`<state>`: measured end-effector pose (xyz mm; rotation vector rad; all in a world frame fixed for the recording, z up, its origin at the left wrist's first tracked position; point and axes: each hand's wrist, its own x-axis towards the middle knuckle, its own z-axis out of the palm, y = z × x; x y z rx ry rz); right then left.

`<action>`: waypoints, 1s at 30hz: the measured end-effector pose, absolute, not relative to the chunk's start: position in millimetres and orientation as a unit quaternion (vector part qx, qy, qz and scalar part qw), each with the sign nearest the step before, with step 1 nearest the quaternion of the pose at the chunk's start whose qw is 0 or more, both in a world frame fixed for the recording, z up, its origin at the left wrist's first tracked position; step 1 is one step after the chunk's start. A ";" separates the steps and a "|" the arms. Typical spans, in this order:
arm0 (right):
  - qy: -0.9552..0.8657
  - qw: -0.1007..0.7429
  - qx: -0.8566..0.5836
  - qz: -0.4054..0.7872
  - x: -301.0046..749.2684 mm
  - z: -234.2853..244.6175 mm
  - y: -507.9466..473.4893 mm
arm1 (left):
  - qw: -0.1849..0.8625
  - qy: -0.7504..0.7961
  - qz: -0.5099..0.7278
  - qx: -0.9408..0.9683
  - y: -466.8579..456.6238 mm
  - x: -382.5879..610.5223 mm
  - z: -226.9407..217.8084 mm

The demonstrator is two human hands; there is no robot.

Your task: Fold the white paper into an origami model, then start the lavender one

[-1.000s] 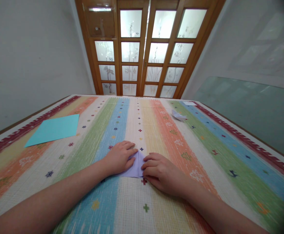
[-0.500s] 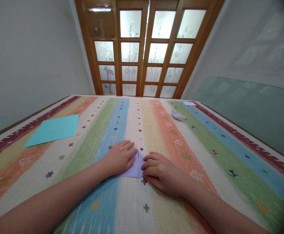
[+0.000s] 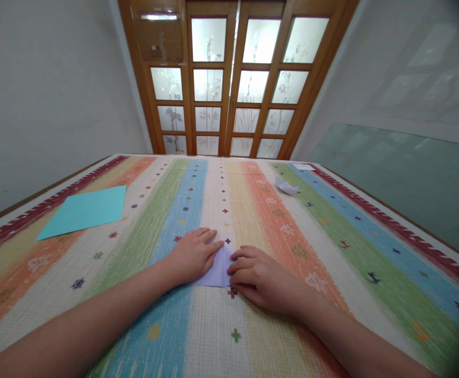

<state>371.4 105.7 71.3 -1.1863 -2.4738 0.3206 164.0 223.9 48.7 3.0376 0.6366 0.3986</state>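
Note:
A small sheet of folded purple paper (image 3: 218,272) lies on the striped tablecloth in front of me, with a crease running down from its top point. My left hand (image 3: 194,255) holds down its left side, the index finger stretched to the top point; the hand covers the paper's left part. At the right edge, my right hand (image 3: 258,276) has its bent fingers closed on the paper, and the fingertips hide that edge.
A turquoise paper sheet (image 3: 85,211) lies flat at the left. Toward the back right sits a pale folded paper piece (image 3: 287,186), with a small white slip (image 3: 302,167) near the far edge. The tablecloth (image 3: 214,336) covers the table; wooden glazed doors (image 3: 229,79) stand beyond.
My left index finger has straightened toward the paper's top point, and the left thumb has shifted up, baring more of the paper. My right hand stays nearly still. The view has shifted slightly.

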 end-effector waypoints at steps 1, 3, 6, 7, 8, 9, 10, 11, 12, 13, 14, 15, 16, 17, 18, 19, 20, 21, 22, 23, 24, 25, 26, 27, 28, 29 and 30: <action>-0.879 0.191 -0.421 0.114 371.5 71.1 105.8 | 0.004 0.204 0.127 0.971 223.9 164.1 48.6; -0.880 0.195 -0.418 0.116 371.6 70.9 106.1 | 0.000 0.203 0.126 0.971 223.9 164.5 48.7; -0.881 0.197 -0.412 0.122 371.9 71.1 106.5 | -0.005 0.201 0.128 0.971 223.7 165.3 49.2; -0.881 0.196 -0.411 0.125 372.1 71.1 106.7 | -0.006 0.201 0.127 0.971 223.6 165.5 49.4; -0.881 0.195 -0.411 0.127 372.3 71.1 106.8 | -0.009 0.201 0.126 0.972 223.5 165.6 49.7; -0.881 0.194 -0.411 0.129 372.5 71.1 106.9 | -0.012 0.201 0.123 0.972 223.4 165.5 50.0; -0.881 0.193 -0.412 0.130 372.7 71.1 107.0 | -0.015 0.201 0.120 0.972 223.3 165.3 50.4; -0.881 0.191 -0.412 0.132 372.8 71.3 107.0 | -0.018 0.202 0.117 0.972 223.1 165.2 50.8; -0.882 0.188 -0.412 0.133 372.9 71.6 107.1 | -0.019 0.203 0.115 0.972 223.0 165.1 51.3; -0.882 0.186 -0.412 0.134 372.8 72.1 107.1 | -0.017 0.203 0.114 0.972 222.9 165.2 51.8; -0.881 0.184 -0.413 0.136 372.7 72.9 107.0 | -0.013 0.204 0.114 0.972 222.7 165.5 52.5; -0.881 0.184 -0.413 0.137 372.5 73.7 107.0 | -0.007 0.204 0.115 0.972 222.5 166.1 53.4; -0.881 0.183 -0.413 0.139 372.2 74.7 107.0 | 0.002 0.204 0.117 0.972 222.1 167.0 54.4; -0.881 0.184 -0.413 0.141 371.9 75.7 106.9 | 0.011 0.204 0.119 0.972 221.7 168.2 55.6; -0.880 0.184 -0.413 0.143 371.6 76.7 107.0 | 0.020 0.203 0.122 0.971 221.1 169.5 56.9; -0.880 0.184 -0.412 0.145 371.2 77.7 107.1 | 0.027 0.202 0.125 0.971 220.3 170.9 58.2; -0.881 0.183 -0.412 0.146 370.8 78.6 107.2 | 0.030 0.202 0.128 0.971 219.4 172.2 59.4; -0.881 0.181 -0.412 0.147 370.5 79.5 107.4 | 0.031 0.203 0.130 0.970 218.4 173.4 60.4; -0.881 0.178 -0.412 0.148 370.2 80.3 107.6 | 0.029 0.206 0.132 0.969 217.2 174.3 61.1; -0.882 0.175 -0.412 0.149 369.9 81.1 107.8 | 0.026 0.209 0.135 0.968 216.0 175.0 61.6; -0.882 0.171 -0.413 0.152 369.6 82.0 107.9 | 0.024 0.213 0.137 0.967 214.9 175.4 61.7; -0.882 0.167 -0.413 0.154 369.3 82.9 108.0 | 0.023 0.217 0.139 0.966 213.9 175.6 61.7; -0.882 0.163 -0.414 0.156 369.0 83.9 107.9 | 0.024 0.221 0.141 0.965 213.0 175.6 61.5; -0.882 0.161 -0.414 0.157 368.6 84.9 107.7 | 0.026 0.224 0.143 0.964 212.2 175.6 61.3; -0.882 0.160 -0.415 0.157 368.3 85.9 107.3 | 0.028 0.227 0.146 0.963 211.7 175.5 61.1; -0.882 0.161 -0.415 0.156 368.0 86.9 106.8 | 0.030 0.229 0.148 0.962 211.3 175.4 60.9; -0.881 0.163 -0.416 0.156 367.8 87.7 106.3 | 0.031 0.230 0.149 0.961 211.1 175.3 60.8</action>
